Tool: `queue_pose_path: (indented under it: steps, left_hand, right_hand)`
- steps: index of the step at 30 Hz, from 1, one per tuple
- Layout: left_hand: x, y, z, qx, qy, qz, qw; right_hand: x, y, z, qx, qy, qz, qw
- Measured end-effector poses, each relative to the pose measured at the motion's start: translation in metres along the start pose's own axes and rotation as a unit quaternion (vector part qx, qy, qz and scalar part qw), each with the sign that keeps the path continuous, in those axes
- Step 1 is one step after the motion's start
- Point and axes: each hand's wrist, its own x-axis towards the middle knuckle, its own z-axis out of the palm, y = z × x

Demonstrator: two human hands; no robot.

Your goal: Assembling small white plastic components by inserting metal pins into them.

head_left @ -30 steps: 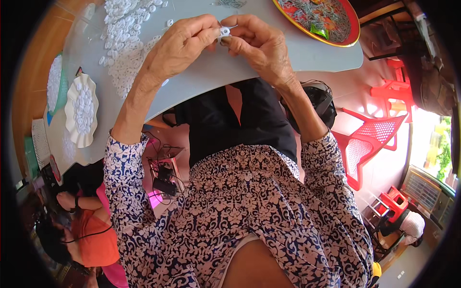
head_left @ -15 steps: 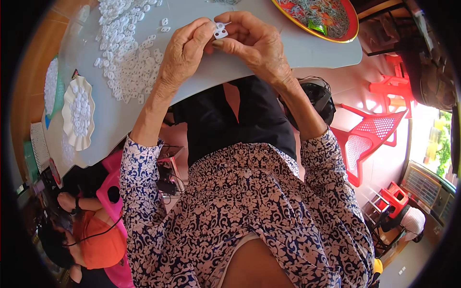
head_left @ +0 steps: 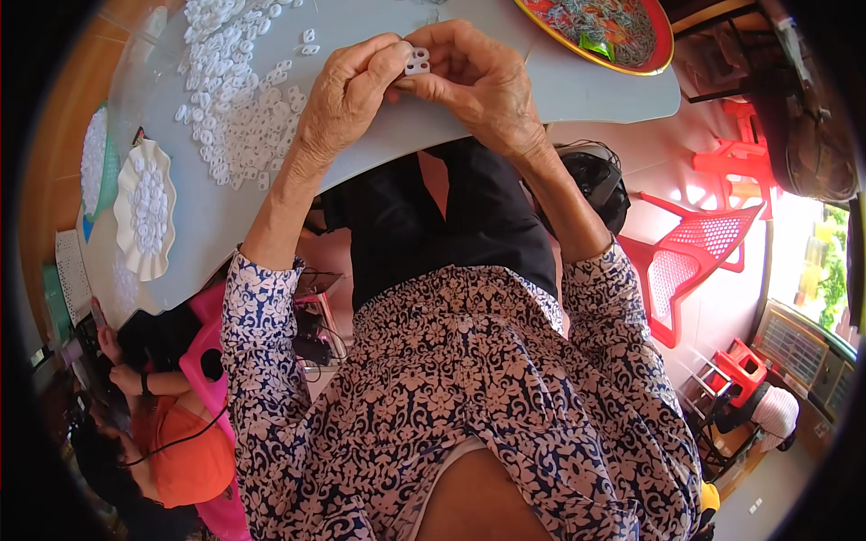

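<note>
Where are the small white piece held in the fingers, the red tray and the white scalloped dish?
small white piece (head_left: 417, 61), head view, on its face between the fingertips.
red tray (head_left: 649, 65), head view, on its right rim.
white scalloped dish (head_left: 126, 252), head view, on its lower rim.

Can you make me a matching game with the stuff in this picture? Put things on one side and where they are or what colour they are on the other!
Things:
1. small white plastic piece
2. pile of white pieces
3. round tray
4. plastic chair

Places and colours:
A. red, standing on the floor to the person's right
B. pinched between the fingers of the left hand and the right hand
C. red with a yellow rim, at the table's far right
D. spread loose on the grey table, left of the hands

Pairs: 1-B, 2-D, 3-C, 4-A
</note>
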Motion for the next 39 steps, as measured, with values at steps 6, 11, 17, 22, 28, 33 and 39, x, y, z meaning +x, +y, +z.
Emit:
queue_pose_path:
  steps: [6, 11, 17, 22, 28, 33, 39]
  left_hand:
    - [0.001, -0.002, -0.001, -0.015, -0.014, 0.012, 1.000]
    - [0.000, -0.006, 0.003, -0.016, -0.005, 0.011, 1.000]
    - [-0.001, -0.007, 0.005, 0.000, -0.002, 0.018, 1.000]
    - [-0.001, -0.008, 0.003, -0.006, -0.016, 0.026, 1.000]
    - [0.000, -0.004, 0.002, 0.008, -0.034, 0.032, 0.999]
    - [-0.002, -0.006, 0.004, 0.020, -0.017, 0.028, 0.999]
    - [-0.001, -0.002, 0.004, 0.006, -0.016, 0.015, 1.000]
  right_hand:
    - [0.000, -0.003, 0.001, 0.084, -0.003, 0.011, 0.996]
    - [-0.001, 0.001, 0.000, 0.012, 0.011, -0.007, 1.000]
    - [-0.001, 0.000, -0.001, -0.091, 0.029, -0.020, 0.995]
    - [-0.001, 0.001, -0.002, -0.083, 0.021, -0.019, 0.996]
    - [-0.002, 0.001, -0.001, -0.043, 0.019, -0.014, 0.999]
    - [-0.003, -0.005, 0.000, -0.033, 0.023, -0.016, 0.999]
    - [-0.004, -0.006, 0.000, 0.011, 0.002, -0.006, 1.000]
